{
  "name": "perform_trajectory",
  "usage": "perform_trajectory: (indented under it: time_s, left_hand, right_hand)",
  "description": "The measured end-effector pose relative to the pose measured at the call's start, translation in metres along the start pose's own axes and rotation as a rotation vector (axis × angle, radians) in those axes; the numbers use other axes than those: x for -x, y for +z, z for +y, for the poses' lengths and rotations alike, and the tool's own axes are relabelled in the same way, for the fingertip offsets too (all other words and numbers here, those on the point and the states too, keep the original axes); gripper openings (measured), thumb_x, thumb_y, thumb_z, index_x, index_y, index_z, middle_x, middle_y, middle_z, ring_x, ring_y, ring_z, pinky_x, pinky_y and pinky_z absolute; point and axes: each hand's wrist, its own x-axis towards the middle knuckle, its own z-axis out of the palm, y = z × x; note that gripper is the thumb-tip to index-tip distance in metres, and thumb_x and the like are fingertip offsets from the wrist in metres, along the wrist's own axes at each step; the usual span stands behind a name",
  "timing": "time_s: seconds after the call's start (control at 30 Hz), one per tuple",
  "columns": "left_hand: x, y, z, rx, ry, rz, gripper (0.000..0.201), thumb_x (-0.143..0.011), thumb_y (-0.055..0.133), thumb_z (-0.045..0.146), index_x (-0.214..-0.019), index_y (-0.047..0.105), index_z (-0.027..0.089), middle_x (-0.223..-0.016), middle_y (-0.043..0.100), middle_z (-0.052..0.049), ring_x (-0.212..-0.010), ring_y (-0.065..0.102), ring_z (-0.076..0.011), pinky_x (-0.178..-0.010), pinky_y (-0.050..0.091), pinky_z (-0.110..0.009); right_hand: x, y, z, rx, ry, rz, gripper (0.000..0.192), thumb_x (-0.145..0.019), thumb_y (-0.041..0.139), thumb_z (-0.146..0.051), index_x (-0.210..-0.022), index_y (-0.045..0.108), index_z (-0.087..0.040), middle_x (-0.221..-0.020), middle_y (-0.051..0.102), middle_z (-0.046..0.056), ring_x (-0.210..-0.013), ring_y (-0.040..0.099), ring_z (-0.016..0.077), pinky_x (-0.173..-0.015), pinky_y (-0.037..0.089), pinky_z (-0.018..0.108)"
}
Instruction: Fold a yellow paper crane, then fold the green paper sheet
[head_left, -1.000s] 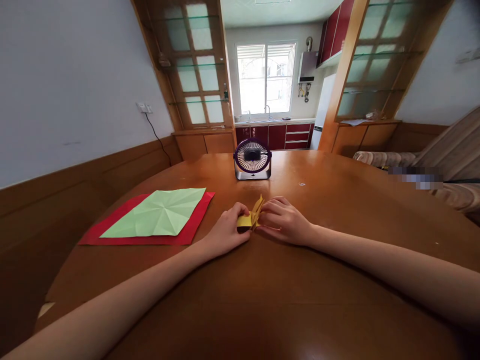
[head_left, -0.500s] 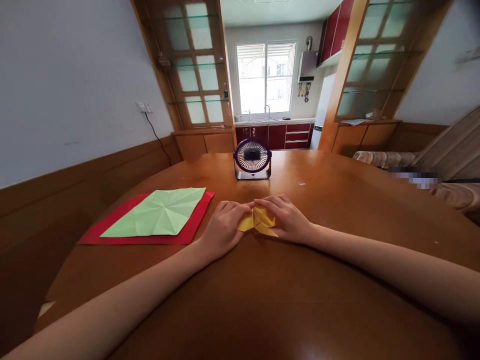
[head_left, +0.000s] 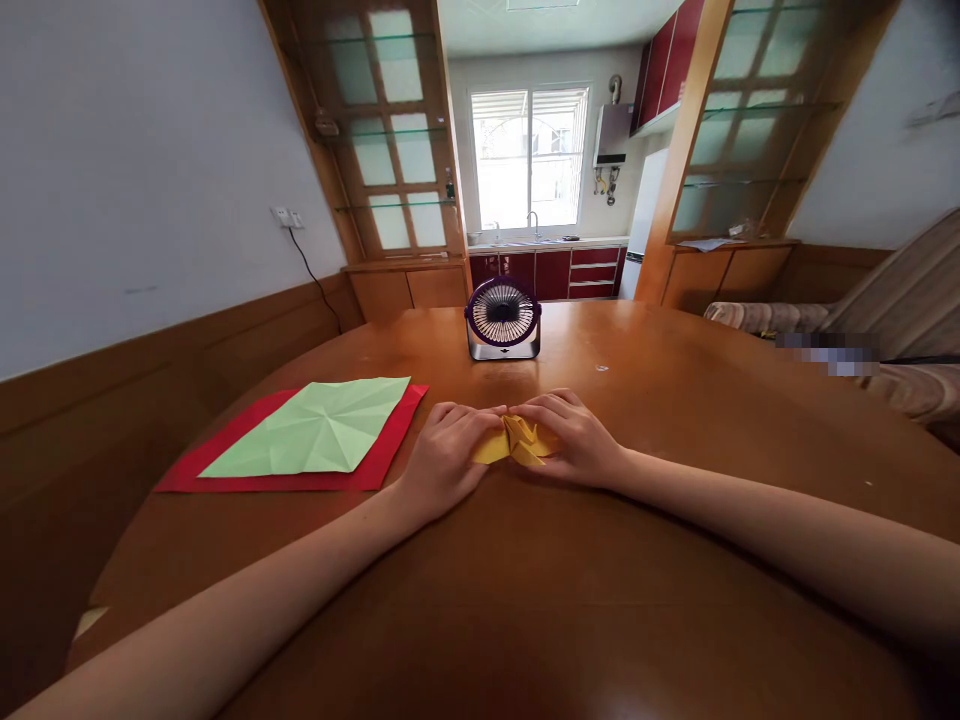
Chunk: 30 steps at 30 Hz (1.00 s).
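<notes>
**Folded yellow paper (head_left: 519,440) gripped at both ends by your left hand (head_left: 448,450) and right hand (head_left: 574,440)**

Nearest you, the table's (head_left: 510,590) front edge is out of frame, and both your forearms are cut off at the picture's borders. The yellow paper sits around the middle of the table, between your hands. Your left fingers are closed over its left end, your right fingers bent round its right end; the fingertips come close together along its far edge. Your fingers cover both ends, so the full outline is hidden, and the folds in the middle are too small to read clearly. You cannot tell whether its underside touches the table.

Toward the table's left edge, a creased light green sheet (head_left: 319,430) lies on a red sheet (head_left: 396,462), hiding much of it. Farther off, near the table's far edge, stands a small fan (head_left: 503,312); right of it, a pale speck (head_left: 602,368) is hard to identify.
</notes>
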Motion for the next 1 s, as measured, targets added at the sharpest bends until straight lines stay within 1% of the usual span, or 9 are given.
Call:
perform_trajectory:
  time_s: [0.13, 0.23, 0.43, 0.5, 0.6, 0.73, 0.83, 0.9, 1.0]
  left_hand:
    - [0.002, 0.003, -0.003, 0.057, -0.061, -0.010, 0.033, -0.077, 0.065, 0.013, -0.107, 0.052, 0.022, -0.117, 0.068, -0.003, -0.093, 0.063, -0.0203, -0.086, 0.042, -0.038]
    - [0.003, 0.004, -0.004, 0.090, -0.137, -0.041, 0.034, -0.077, 0.066, 0.015, -0.108, 0.054, 0.022, -0.112, 0.068, -0.003, -0.095, 0.061, -0.0212, -0.087, 0.043, -0.038]
    - [0.005, 0.010, -0.010, 0.184, -0.400, -0.104, 0.032, -0.077, 0.069, 0.026, -0.107, 0.055, 0.024, -0.108, 0.066, -0.002, -0.098, 0.059, -0.0229, -0.085, 0.046, -0.036]
    - [0.004, 0.012, -0.013, 0.277, -0.448, -0.126, 0.034, -0.076, 0.070, 0.028, -0.106, 0.055, 0.024, -0.107, 0.066, -0.002, -0.099, 0.060, -0.0225, -0.085, 0.046, -0.035]
    - [0.003, 0.015, -0.016, 0.459, -0.499, -0.121, 0.037, -0.074, 0.073, 0.032, -0.104, 0.054, 0.023, -0.105, 0.066, -0.002, -0.098, 0.062, -0.0220, -0.084, 0.047, -0.034]
    - [0.002, 0.016, -0.018, 0.646, -0.600, -0.110, 0.044, -0.068, 0.078, 0.032, -0.102, 0.053, 0.022, -0.096, 0.067, -0.001, -0.092, 0.064, -0.0199, -0.079, 0.048, -0.031]
    - [0.001, 0.016, -0.019, 0.709, -0.679, -0.100, 0.047, -0.064, 0.081, 0.030, -0.100, 0.053, 0.021, -0.088, 0.068, 0.000, -0.082, 0.064, -0.0177, -0.072, 0.047, -0.028]
    - [0.001, 0.016, -0.019, 0.711, -0.723, -0.089, 0.048, -0.061, 0.082, 0.030, -0.098, 0.054, 0.020, -0.085, 0.068, 0.001, -0.078, 0.064, -0.0169, -0.067, 0.046, -0.026]
    - [-0.001, 0.015, -0.019, 0.698, -0.740, -0.082, 0.046, -0.059, 0.082, 0.029, -0.095, 0.056, 0.020, -0.083, 0.068, 0.000, -0.075, 0.064, -0.0167, -0.065, 0.045, -0.025]
  right_hand:
    - [-0.001, 0.000, -0.002, -0.003, 0.031, -0.018, 0.037, -0.081, 0.063, -0.035, -0.112, 0.054, -0.017, -0.101, 0.066, 0.010, -0.091, 0.062, 0.0230, -0.086, 0.046, 0.040]
    - [-0.001, 0.000, -0.001, -0.008, 0.059, -0.036, 0.033, -0.079, 0.064, -0.034, -0.106, 0.057, -0.017, -0.096, 0.067, 0.009, -0.088, 0.062, 0.0221, -0.085, 0.047, 0.039]
    - [0.001, 0.001, 0.005, -0.072, 0.115, -0.018, 0.021, -0.080, 0.065, -0.034, -0.093, 0.062, -0.017, -0.086, 0.069, 0.007, -0.077, 0.062, 0.0189, -0.076, 0.048, 0.034]
    - [0.001, 0.000, 0.005, -0.093, 0.146, -0.042, 0.021, -0.080, 0.066, -0.035, -0.091, 0.063, -0.017, -0.085, 0.069, 0.007, -0.077, 0.062, 0.0189, -0.075, 0.048, 0.034]
    - [-0.001, -0.001, 0.005, -0.127, 0.195, -0.087, 0.021, -0.080, 0.067, -0.036, -0.088, 0.065, -0.016, -0.082, 0.068, 0.006, -0.076, 0.061, 0.0184, -0.073, 0.046, 0.031]
    - [-0.003, -0.002, 0.005, -0.188, 0.247, -0.139, 0.023, -0.081, 0.067, -0.038, -0.085, 0.066, -0.015, -0.078, 0.067, 0.005, -0.072, 0.059, 0.0164, -0.068, 0.044, 0.028]
    - [-0.004, -0.003, 0.006, -0.226, 0.275, -0.178, 0.023, -0.081, 0.067, -0.038, -0.083, 0.066, -0.015, -0.075, 0.066, 0.003, -0.069, 0.058, 0.0148, -0.066, 0.042, 0.026]
    - [-0.004, -0.004, 0.006, -0.249, 0.288, -0.194, 0.023, -0.081, 0.067, -0.038, -0.085, 0.067, -0.015, -0.078, 0.067, 0.004, -0.071, 0.059, 0.0151, -0.066, 0.042, 0.026]
    - [-0.004, -0.004, 0.006, -0.267, 0.302, -0.204, 0.024, -0.080, 0.068, -0.038, -0.091, 0.068, -0.016, -0.083, 0.069, 0.005, -0.075, 0.061, 0.0166, -0.070, 0.044, 0.028]
